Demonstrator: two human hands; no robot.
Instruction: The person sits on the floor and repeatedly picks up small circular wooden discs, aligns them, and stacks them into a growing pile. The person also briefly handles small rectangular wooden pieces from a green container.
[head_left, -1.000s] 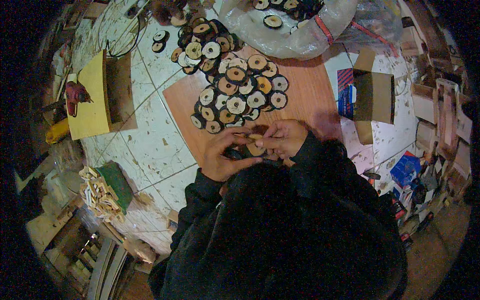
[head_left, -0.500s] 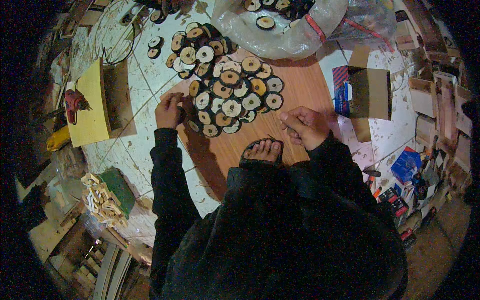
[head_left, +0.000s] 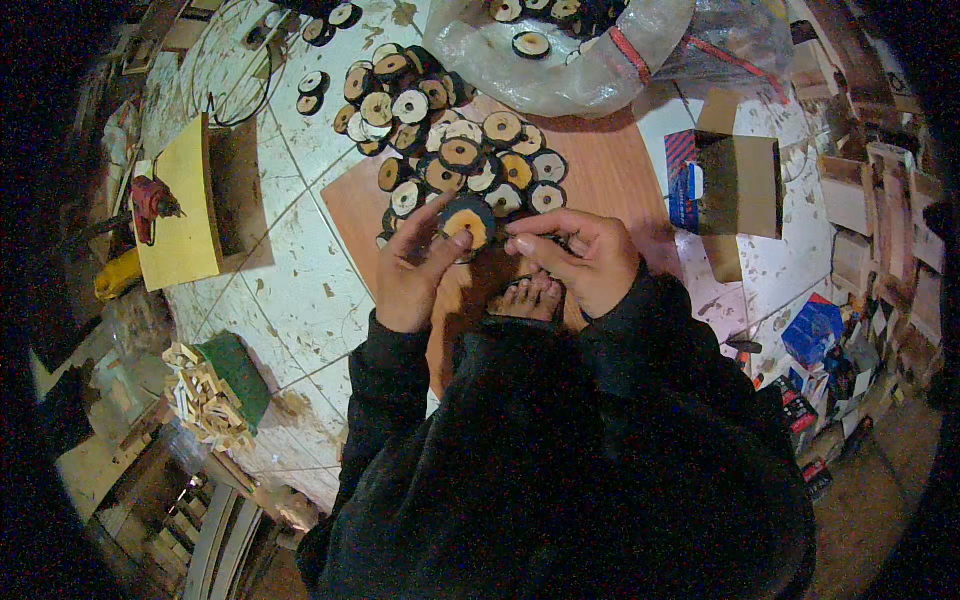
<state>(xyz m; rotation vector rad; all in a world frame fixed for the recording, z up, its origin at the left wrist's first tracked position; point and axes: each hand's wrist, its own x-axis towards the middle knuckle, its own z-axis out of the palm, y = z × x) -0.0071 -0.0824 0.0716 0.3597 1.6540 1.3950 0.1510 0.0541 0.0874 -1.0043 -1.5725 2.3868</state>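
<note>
A round wood slice [head_left: 466,226] with dark bark edge, pale face and a small centre hole is pinched in my left hand [head_left: 408,278], thumb on its face. Just right of it, my right hand [head_left: 590,255] is closed with thumb and forefinger together; anything between the fingertips is too small to make out. Beyond both hands lies a heap of similar wood slices [head_left: 460,152], many with a centre hole, on a wood-grain board [head_left: 600,190]. My hands and the held slice hide part of the heap's near side.
A clear plastic bag [head_left: 560,85] with more slices stands at the far side. An open cardboard box [head_left: 740,185] is at right, a yellow panel [head_left: 185,215] with a red power tool [head_left: 150,205] at left. Wood offcuts [head_left: 205,400] lie lower left. My bare foot [head_left: 525,298] rests on the board.
My left hand has moved right from the board's left edge and now shows a wood slice in front of me. My right hand has shifted slightly left towards it.
</note>
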